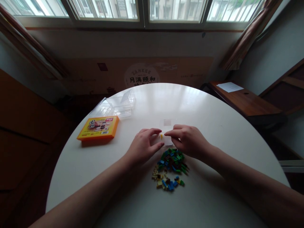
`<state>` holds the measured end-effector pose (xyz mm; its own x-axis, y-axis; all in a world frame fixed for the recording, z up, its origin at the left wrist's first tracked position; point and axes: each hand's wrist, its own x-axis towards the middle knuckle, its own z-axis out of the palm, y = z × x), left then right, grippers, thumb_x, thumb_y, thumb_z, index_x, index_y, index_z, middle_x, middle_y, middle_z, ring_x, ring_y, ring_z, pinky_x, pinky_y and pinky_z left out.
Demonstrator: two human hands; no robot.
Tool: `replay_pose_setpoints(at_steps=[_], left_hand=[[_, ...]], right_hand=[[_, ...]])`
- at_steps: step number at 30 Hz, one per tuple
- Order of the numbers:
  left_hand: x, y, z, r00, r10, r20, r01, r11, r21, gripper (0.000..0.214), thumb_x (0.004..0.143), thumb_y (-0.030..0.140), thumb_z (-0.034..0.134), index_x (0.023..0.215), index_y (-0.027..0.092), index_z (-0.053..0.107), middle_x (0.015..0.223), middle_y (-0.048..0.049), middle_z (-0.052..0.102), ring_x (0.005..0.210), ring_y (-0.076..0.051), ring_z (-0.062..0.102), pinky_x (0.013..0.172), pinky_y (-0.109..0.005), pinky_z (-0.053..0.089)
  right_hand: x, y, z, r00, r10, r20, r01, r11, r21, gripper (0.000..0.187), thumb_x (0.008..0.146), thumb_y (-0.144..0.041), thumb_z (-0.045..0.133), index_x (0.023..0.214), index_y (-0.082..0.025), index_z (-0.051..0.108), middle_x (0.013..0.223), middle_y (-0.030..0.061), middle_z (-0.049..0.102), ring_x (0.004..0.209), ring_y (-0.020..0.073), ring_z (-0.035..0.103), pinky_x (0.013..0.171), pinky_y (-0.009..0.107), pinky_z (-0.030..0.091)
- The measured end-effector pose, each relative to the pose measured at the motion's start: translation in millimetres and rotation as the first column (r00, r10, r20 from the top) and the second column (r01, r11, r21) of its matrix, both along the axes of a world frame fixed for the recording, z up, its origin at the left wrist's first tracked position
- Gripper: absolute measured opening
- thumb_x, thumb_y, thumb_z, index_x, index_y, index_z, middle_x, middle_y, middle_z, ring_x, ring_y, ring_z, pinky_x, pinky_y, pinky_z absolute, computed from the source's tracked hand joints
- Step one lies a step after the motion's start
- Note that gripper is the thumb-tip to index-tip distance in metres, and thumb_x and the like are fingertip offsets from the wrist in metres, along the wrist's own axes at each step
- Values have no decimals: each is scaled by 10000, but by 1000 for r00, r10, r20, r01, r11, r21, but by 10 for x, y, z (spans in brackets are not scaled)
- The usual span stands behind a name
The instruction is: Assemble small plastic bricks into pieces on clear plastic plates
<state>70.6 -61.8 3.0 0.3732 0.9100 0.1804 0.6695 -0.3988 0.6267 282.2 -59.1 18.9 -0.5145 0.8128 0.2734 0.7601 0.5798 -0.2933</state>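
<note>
A small clear plastic box (169, 141) with its lid (167, 122) folded back lies on the table, and small yellow pieces (161, 136) show inside it. My left hand (147, 143) curves around the box's left end, thumb at the near side and fingers at the far side. From the right, my right hand (187, 139) reaches over the box. Its index finger points at the yellow pieces, with the other fingers curled and the thumb apart. Just below the hands sits a pile of green, blue and dark toy bricks (174, 160). Nearer me are tan, blue and yellow bricks (169, 183).
On the round white table (201, 107), an orange and yellow box (98, 128) lies at the left. Clear plastic cases (116, 104) stand behind it, near the edge. A wooden side table (251, 98) with papers (230, 86) is beyond the right edge.
</note>
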Motion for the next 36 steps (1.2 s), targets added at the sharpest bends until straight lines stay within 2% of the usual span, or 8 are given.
replay_pose_setpoints(at_steps=[5,8,12,15,19,21,28,36], left_hand=[[-4,-24,30,1000,20,5,-19,999,-32,332,838,383,651,1128,221,637,1102,-62,687,1048,-249,620,928,-409,480],[-18,-43,64,998,67,22,-65,995,-77,311,869,392,607,1118,208,628,1031,-65,695,954,-235,644,846,-384,503],[-70,-46,140,994,109,32,-106,992,-73,251,862,401,607,989,188,641,925,-51,682,755,-179,629,701,-313,498],[-122,-50,248,1000,-20,-8,20,1000,-18,183,850,346,624,795,171,621,779,-19,638,677,-135,569,627,-251,442],[-194,-94,419,916,-362,-174,354,932,-75,231,829,309,656,678,168,552,674,25,557,596,-92,460,561,-214,351],[-225,-126,479,849,-468,-246,443,883,-152,262,821,313,671,653,171,529,656,36,540,586,-87,437,550,-213,325],[-226,-208,527,747,-536,-392,434,841,-323,326,802,408,678,612,179,545,575,42,526,527,-93,418,513,-237,284],[-154,-247,531,719,-522,-460,412,852,-323,376,811,462,660,582,183,555,539,29,506,488,-99,386,477,-256,238]], right_hand=[[104,-111,101,999,46,-6,-46,998,44,291,857,-180,548,1087,-255,708,853,10,674,697,128,565,596,259,346],[177,-265,253,984,174,29,-174,985,-9,192,891,-227,563,1026,-249,698,847,6,664,716,125,559,603,254,340],[204,-466,439,887,444,128,-415,887,-201,179,913,-194,526,806,-224,666,781,-10,641,664,107,515,606,255,315],[183,-542,476,824,540,171,-486,829,-278,246,905,-162,501,693,-200,619,722,-10,617,636,106,480,601,258,299],[174,-555,461,794,569,212,-494,808,-322,249,883,-172,507,659,-201,612,672,-17,582,581,104,417,555,267,253],[186,-553,466,792,568,221,-481,805,-346,229,862,-164,515,656,-199,608,681,-19,588,579,102,412,550,269,245],[234,-576,512,802,559,211,-442,792,-421,165,779,-140,544,641,-213,596,678,-31,588,580,102,397,543,270,222],[246,-560,498,810,537,237,-416,810,-414,175,802,-156,545,682,-227,651,688,-21,598,574,103,402,538,274,205]])
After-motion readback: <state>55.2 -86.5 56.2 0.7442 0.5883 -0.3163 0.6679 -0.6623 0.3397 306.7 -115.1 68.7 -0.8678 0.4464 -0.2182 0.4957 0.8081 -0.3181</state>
